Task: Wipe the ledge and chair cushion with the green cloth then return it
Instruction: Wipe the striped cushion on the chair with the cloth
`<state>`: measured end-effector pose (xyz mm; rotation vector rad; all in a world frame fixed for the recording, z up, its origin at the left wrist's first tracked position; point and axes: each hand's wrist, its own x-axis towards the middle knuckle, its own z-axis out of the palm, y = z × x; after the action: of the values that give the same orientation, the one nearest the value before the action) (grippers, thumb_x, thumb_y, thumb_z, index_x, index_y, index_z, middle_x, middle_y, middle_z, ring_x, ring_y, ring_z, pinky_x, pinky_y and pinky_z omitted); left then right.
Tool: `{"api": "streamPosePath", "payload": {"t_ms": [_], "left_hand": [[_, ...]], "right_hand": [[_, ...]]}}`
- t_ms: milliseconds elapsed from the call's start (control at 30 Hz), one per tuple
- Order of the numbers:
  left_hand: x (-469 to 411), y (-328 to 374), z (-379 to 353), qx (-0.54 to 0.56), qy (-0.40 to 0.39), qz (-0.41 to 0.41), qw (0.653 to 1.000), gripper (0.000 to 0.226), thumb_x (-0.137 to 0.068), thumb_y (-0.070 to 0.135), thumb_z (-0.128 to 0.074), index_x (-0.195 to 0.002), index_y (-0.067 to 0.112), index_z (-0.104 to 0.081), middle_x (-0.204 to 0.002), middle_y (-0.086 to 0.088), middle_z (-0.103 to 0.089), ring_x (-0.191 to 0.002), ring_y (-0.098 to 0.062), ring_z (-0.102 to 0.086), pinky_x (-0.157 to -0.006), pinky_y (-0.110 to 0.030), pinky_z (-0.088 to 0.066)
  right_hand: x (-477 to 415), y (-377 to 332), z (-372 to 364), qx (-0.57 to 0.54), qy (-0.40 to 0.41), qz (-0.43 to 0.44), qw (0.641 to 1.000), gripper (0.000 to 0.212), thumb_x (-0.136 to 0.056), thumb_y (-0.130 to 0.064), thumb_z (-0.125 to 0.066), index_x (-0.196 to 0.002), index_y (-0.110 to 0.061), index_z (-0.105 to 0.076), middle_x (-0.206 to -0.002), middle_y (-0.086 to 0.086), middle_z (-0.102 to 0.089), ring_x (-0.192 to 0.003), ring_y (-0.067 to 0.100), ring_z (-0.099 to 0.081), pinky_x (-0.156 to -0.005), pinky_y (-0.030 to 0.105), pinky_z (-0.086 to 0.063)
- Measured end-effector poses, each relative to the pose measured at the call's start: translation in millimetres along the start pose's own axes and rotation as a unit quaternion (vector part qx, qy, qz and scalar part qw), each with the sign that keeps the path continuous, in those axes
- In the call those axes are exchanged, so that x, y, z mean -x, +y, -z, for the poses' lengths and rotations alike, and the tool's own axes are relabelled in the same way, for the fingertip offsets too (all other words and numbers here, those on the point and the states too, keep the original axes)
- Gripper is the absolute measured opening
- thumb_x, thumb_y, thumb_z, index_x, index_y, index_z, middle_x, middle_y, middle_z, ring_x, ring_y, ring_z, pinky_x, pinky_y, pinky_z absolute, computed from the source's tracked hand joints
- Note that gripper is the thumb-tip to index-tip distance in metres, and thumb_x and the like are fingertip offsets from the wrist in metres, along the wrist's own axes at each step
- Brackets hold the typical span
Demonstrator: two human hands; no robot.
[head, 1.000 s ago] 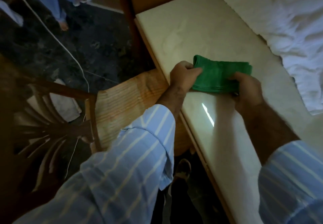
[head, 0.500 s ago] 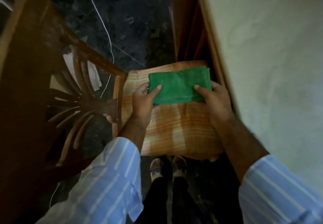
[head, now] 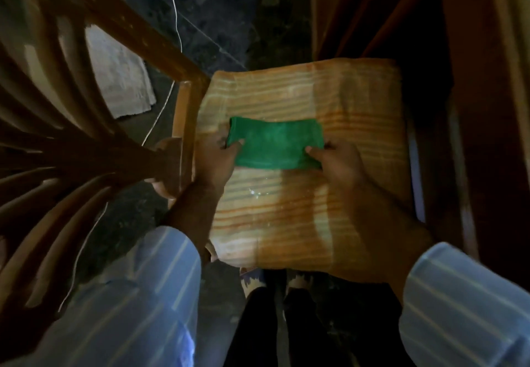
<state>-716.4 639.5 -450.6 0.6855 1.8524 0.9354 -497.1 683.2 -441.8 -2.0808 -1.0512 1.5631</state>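
I have the green cloth [head: 276, 143] folded into a flat rectangle and held between both my hands, lying on the chair cushion [head: 301, 211]. My left hand [head: 215, 160] pinches the cloth's left end, thumb on top near the lower corner and the other fingers tucked beneath where I cannot see them. My right hand [head: 341, 163] grips the right end the same way, thumb pressed on the top face near the lower right corner. The two hands are apart, with the width of the cloth between them. The cushion is striped orange and cream; it spreads out ahead of my fingers and back under my wrists toward my body, and a few small bright specks sit on it just below the cloth, between my forearms. To the left of my left hand runs the wooden chair frame [head: 183, 125], with curved dark slats [head: 71, 183] further left. A thin white cord [head: 175, 22] trails over the dark floor [head: 229, 16] beyond my left hand, and a pale rag [head: 117, 80] lies on the floor there too. My striped sleeves [head: 149, 295] show nearest me.
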Motion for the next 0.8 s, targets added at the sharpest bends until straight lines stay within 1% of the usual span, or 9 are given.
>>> {"api": "streamPosePath", "payload": {"t_ms": [67,133,200,233,300,367,467,600,800], "left_hand": [[-32,5,-4,-0.056,0.044,-0.027,0.997,0.014,-0.088,0.015,-0.073,-0.101,0.011,-0.072,-0.101,-0.007,-0.073,-0.098,-0.028,-0.072,-0.082,-0.038,-0.060],[-60,11,-8,-0.145,0.067,-0.059,0.985,0.027,-0.087,0.024,-0.074,-0.111,0.013,-0.070,-0.108,-0.004,-0.073,-0.099,-0.022,-0.070,-0.073,-0.025,-0.057],[-76,15,-13,-0.245,0.082,-0.099,0.961,0.042,-0.086,0.022,-0.072,-0.124,0.010,-0.061,-0.119,-0.008,-0.069,-0.106,-0.022,-0.066,-0.075,-0.018,-0.053],[-78,16,-15,-0.323,0.097,-0.132,0.932,0.050,-0.086,0.019,-0.071,-0.133,0.010,-0.055,-0.126,-0.010,-0.065,-0.113,-0.025,-0.062,-0.084,-0.025,-0.054],[-73,14,-19,-0.474,0.134,-0.226,0.841,0.063,-0.086,0.018,-0.068,-0.144,0.014,-0.044,-0.138,-0.012,-0.055,-0.121,-0.031,-0.055,-0.098,-0.042,-0.050],[-65,9,-24,-0.532,0.071,-0.314,0.783,0.066,-0.090,0.037,-0.064,-0.148,0.018,-0.040,-0.148,-0.012,-0.047,-0.133,-0.033,-0.047,-0.107,-0.050,-0.043],[-63,-5,-36,-0.572,-0.101,-0.321,0.748,0.074,-0.096,0.062,-0.044,-0.156,0.021,-0.029,-0.165,-0.009,-0.022,-0.152,-0.032,-0.019,-0.122,-0.054,-0.019],[-73,-9,-43,-0.578,-0.105,-0.323,0.742,0.066,-0.102,0.052,-0.041,-0.159,0.025,-0.022,-0.168,-0.003,-0.015,-0.154,-0.026,-0.012,-0.124,-0.052,-0.010],[-66,-11,-55,-0.501,-0.045,-0.325,0.801,0.043,-0.100,0.016,-0.054,-0.142,0.026,-0.052,-0.151,0.001,-0.051,-0.146,-0.020,-0.037,-0.121,-0.048,-0.022]], "right_hand": [[-24,-12,-6,-0.052,-0.008,0.004,0.999,0.019,-0.095,-0.008,-0.073,-0.114,-0.005,-0.076,-0.117,0.020,-0.078,-0.103,0.036,-0.076,-0.092,0.052,-0.063],[-47,-24,-10,-0.100,-0.020,0.016,0.995,0.023,-0.098,-0.007,-0.069,-0.121,-0.003,-0.073,-0.108,0.011,-0.078,-0.089,0.024,-0.076,-0.080,0.043,-0.065],[-58,-30,-7,-0.074,0.013,0.053,0.996,0.025,-0.100,-0.012,-0.066,-0.122,-0.004,-0.073,-0.108,0.009,-0.077,-0.096,0.023,-0.075,-0.089,0.040,-0.063],[-60,-26,-2,0.003,0.065,0.083,0.994,0.027,-0.101,-0.017,-0.065,-0.123,-0.005,-0.073,-0.115,0.012,-0.077,-0.107,0.027,-0.073,-0.098,0.039,-0.058],[-58,-7,12,0.186,0.177,0.149,0.955,0.036,-0.101,-0.023,-0.061,-0.132,-0.006,-0.069,-0.135,0.019,-0.068,-0.128,0.036,-0.062,-0.107,0.039,-0.043],[-50,21,24,0.286,0.218,0.177,0.916,0.049,-0.103,-0.032,-0.058,-0.145,-0.006,-0.058,-0.153,0.023,-0.051,-0.143,0.040,-0.047,-0.116,0.043,-0.034],[-45,62,33,0.416,0.206,0.209,0.861,0.065,-0.108,-0.045,-0.045,-0.162,-0.010,-0.036,-0.173,0.017,-0.028,-0.161,0.038,-0.024,-0.132,0.050,-0.017],[-52,91,36,0.486,0.238,0.266,0.797,0.069,-0.110,-0.055,-0.025,-0.167,-0.016,-0.026,-0.175,0.014,-0.023,-0.164,0.036,-0.020,-0.132,0.054,-0.016],[-55,99,31,0.481,0.287,0.294,0.774,0.067,-0.112,-0.054,-0.021,-0.167,-0.017,-0.027,-0.175,0.013,-0.025,-0.163,0.036,-0.022,-0.132,0.053,-0.018]]}}
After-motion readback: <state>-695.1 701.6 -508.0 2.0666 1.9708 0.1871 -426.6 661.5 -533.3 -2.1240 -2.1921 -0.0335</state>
